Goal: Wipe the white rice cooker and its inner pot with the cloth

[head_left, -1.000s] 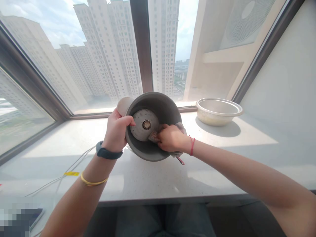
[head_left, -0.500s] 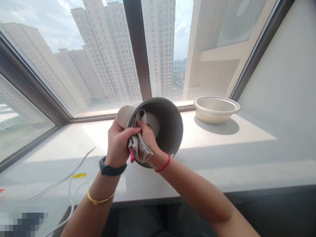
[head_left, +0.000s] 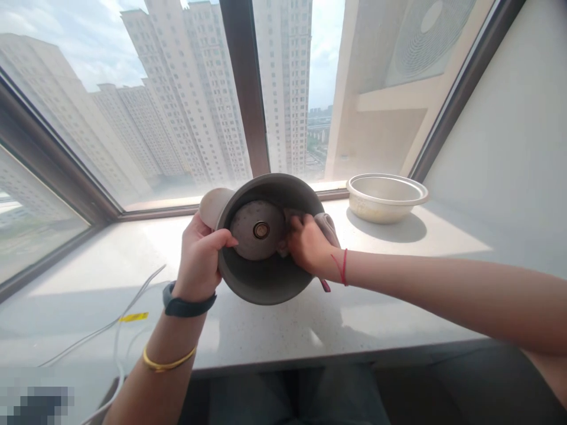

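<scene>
A deep grey pot-like vessel (head_left: 270, 283) is tilted so that its opening faces me, showing a round plate with a metal fitting in the bottom. A pale rounded part (head_left: 213, 208) sticks out on its left side. My left hand (head_left: 200, 251) grips the vessel by its left edge, thumb hooked over the rim. Inside, my right hand (head_left: 308, 241) is closed on a greyish cloth (head_left: 326, 226) against the right inner wall. The cloth's folded end hangs over the right rim, and part of it is hidden by the fingers.
A cream basin (head_left: 386, 200) stands on the white sill (head_left: 274, 336) to the right, near the window. White cables (head_left: 117, 330) with a yellow tag (head_left: 134, 317) lie at the left. The dark window frame (head_left: 248, 88) rises behind the vessel.
My right hand has moved with the cloth from the vessel's left rim across to its right inner wall. The vessel's opening has turned more toward me, while my left hand keeps its grip.
</scene>
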A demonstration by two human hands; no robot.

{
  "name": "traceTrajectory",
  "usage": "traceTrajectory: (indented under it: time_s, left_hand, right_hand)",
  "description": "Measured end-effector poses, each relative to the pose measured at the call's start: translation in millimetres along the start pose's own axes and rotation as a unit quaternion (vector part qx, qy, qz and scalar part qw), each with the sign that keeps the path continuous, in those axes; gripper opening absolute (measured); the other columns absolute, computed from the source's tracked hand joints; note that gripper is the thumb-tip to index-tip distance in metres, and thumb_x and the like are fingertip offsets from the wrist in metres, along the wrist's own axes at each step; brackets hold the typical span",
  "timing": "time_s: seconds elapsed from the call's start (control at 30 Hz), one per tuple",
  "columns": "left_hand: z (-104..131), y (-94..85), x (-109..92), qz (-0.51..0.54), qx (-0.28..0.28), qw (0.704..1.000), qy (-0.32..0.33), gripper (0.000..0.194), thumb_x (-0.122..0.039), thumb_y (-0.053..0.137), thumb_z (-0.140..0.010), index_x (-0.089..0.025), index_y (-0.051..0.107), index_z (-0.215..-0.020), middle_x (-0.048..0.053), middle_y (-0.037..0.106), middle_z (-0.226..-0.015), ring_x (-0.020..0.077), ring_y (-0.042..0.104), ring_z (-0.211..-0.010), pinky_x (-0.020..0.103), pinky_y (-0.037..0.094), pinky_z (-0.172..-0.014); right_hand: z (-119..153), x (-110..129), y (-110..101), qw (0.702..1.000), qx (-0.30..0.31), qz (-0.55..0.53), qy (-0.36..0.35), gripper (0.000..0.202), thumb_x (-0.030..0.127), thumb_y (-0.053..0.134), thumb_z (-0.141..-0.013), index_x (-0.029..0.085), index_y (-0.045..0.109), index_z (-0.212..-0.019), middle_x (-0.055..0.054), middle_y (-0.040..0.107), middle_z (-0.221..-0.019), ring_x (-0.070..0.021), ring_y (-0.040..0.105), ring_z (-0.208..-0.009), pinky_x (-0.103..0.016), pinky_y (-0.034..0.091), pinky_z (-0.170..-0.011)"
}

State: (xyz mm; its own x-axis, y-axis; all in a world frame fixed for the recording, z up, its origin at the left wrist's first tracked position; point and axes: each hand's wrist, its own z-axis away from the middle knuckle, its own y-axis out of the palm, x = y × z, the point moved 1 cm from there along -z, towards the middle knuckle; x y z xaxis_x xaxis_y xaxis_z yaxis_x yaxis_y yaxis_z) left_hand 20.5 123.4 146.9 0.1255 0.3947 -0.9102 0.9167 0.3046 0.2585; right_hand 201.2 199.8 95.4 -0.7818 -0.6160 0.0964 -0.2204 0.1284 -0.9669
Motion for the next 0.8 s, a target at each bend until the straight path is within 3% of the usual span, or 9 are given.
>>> traceTrajectory:
  time_s: [0.1, 0.17, 0.27, 0.37, 0.47, 0.53, 0.63, 0.73, 0.8]
  left_hand:
    - [-2, 1.0, -1, 0.004, 0.006, 1.0, -0.003, 0.037, -0.007, 0.063, -0.047, -0.02, 0.065, -0.081, -0.001, 0.06, -0.066, 0.0162, 0.052, -0.06, 0.024, 0.041, -0.049]
    - [-2, 2.4, -1, 0.002, 0.007, 1.0, -0.008, 0.037, -0.006, 0.063, -0.047, -0.02, 0.065, -0.081, -0.001, 0.06, -0.066, 0.0162, 0.053, -0.06, 0.024, 0.042, -0.049]
    - [-2, 5.7, -1, -0.009, 0.007, 1.0, -0.014, 0.039, -0.006, 0.063, -0.046, -0.018, 0.064, -0.083, -0.001, 0.061, -0.067, 0.0157, 0.053, -0.059, 0.024, 0.042, -0.049]
    - [-3, 7.5, -1, -0.014, 0.013, 1.0, -0.009, 0.042, -0.006, 0.062, -0.046, -0.015, 0.065, -0.087, -0.002, 0.058, -0.064, 0.0138, 0.052, -0.056, 0.022, 0.04, -0.048]
    - [-6, 6.6, -2, -0.009, 0.015, 1.0, -0.013, 0.044, -0.006, 0.062, -0.046, -0.014, 0.064, -0.089, -0.002, 0.059, -0.066, 0.0146, 0.054, -0.058, 0.023, 0.042, -0.051]
    - [-5, 5.3, -2, -0.006, 0.01, 1.0, -0.019, 0.044, -0.006, 0.063, -0.045, -0.015, 0.064, -0.088, -0.001, 0.06, -0.067, 0.0153, 0.055, -0.061, 0.023, 0.043, -0.052]
    - [-2, 4.5, -2, -0.001, 0.005, 1.0, -0.018, 0.042, -0.006, 0.063, -0.046, -0.017, 0.064, -0.086, -0.001, 0.061, -0.069, 0.0159, 0.055, -0.062, 0.024, 0.043, -0.052]
    - [2, 5.5, 0, -0.003, 0.003, 1.0, -0.006, 0.041, -0.006, 0.064, -0.047, -0.018, 0.066, -0.086, 0.001, 0.065, -0.073, 0.0167, 0.055, -0.064, 0.025, 0.045, -0.054]
    - [4, 6.5, 1, -0.001, 0.002, 1.0, -0.002, 0.041, -0.006, 0.065, -0.048, -0.019, 0.066, -0.087, 0.001, 0.067, -0.075, 0.0168, 0.056, -0.065, 0.026, 0.046, -0.055]
  right_hand:
    - [-22, -19, -19, 0.996, -0.04, -0.017, -0.079, 0.036, 0.017, 0.038, -0.089, 0.026, 0.072, -0.099, -0.009, 0.068, -0.108, -0.0288, 0.036, -0.136, -0.054, 0.037, -0.107]
    - [-36, -23, -39, 0.984, -0.051, -0.061, -0.161, 0.037, 0.013, 0.04, -0.09, 0.026, 0.071, -0.106, -0.006, 0.065, -0.124, -0.0249, 0.034, -0.139, -0.05, 0.036, -0.109]
    - [-54, -19, -62, 0.957, -0.004, -0.157, -0.244, 0.036, 0.018, 0.045, -0.091, 0.031, 0.067, -0.117, 0.002, 0.06, -0.135, -0.0197, 0.041, -0.136, -0.042, 0.04, -0.105]
    - [-65, -13, -65, 0.951, 0.034, -0.201, -0.231, 0.037, 0.022, 0.048, -0.091, 0.035, 0.064, -0.122, 0.006, 0.063, -0.13, -0.0181, 0.045, -0.13, -0.038, 0.045, -0.098]
    - [-60, -12, -50, 0.961, -0.042, -0.134, -0.238, 0.042, 0.015, 0.039, -0.095, 0.032, 0.061, -0.127, 0.002, 0.06, -0.133, -0.0205, 0.041, -0.134, -0.043, 0.041, -0.102]
    - [-48, -12, -37, 0.973, -0.107, -0.046, -0.201, 0.045, 0.008, 0.034, -0.096, 0.026, 0.061, -0.126, -0.004, 0.06, -0.133, -0.0244, 0.038, -0.133, -0.049, 0.038, -0.104]
    - [-25, -6, -24, 0.985, -0.153, 0.06, -0.059, 0.041, 0.009, 0.031, -0.098, 0.017, 0.065, -0.119, -0.013, 0.063, -0.122, -0.0324, 0.043, -0.121, -0.052, 0.043, -0.093]
    - [-7, 6, -16, 0.981, -0.178, 0.037, 0.073, 0.037, 0.016, 0.035, -0.099, 0.017, 0.064, -0.121, -0.014, 0.064, -0.12, -0.0338, 0.047, -0.111, -0.046, 0.047, -0.081]
    - [0, 17, -9, 0.974, -0.195, -0.001, 0.116, 0.038, 0.022, 0.041, -0.097, 0.02, 0.059, -0.13, -0.013, 0.06, -0.128, -0.0334, 0.046, -0.111, -0.043, 0.047, -0.082]
